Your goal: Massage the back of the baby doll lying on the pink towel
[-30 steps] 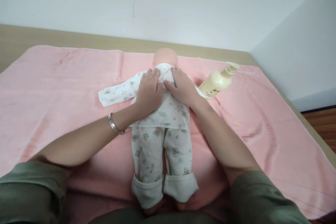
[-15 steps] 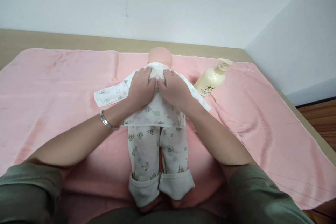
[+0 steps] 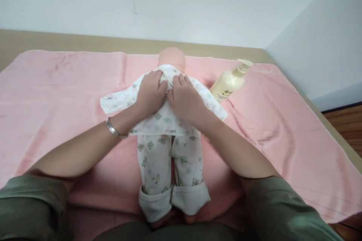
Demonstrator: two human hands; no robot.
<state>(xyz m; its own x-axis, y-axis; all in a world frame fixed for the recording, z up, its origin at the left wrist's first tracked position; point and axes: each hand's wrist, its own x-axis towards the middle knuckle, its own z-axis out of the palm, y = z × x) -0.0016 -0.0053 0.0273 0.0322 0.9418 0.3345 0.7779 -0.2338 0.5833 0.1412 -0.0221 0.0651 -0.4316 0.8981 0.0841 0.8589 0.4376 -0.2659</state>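
A baby doll [image 3: 171, 58] lies stretched out with its head away from me, its face not showing. It wears a white printed top [image 3: 166, 120] and matching trousers [image 3: 157, 162] with turned-up cuffs. My left hand [image 3: 151, 92] rests flat on the upper left of the top, fingers stretched toward the collar. On the upper right lies my right hand [image 3: 186, 96], also flat with its fingers extended. Both thumbs point inward and are close together at the middle. A silver bangle [image 3: 114, 128] is on my left wrist. The doll's hands are hidden in the sleeves.
A pink blanket [image 3: 65, 94] lies under the doll on a wooden surface [image 3: 85, 41]. A cream pump bottle [image 3: 229, 83] leans on the blanket just right of the doll's sleeve. A white wall [image 3: 183, 3] stands behind, and another on the right.
My right hand has shifted slightly right and its fingers lie a bit more spread. The collar is creased differently between the hands. My left hand stays in nearly the same spot.
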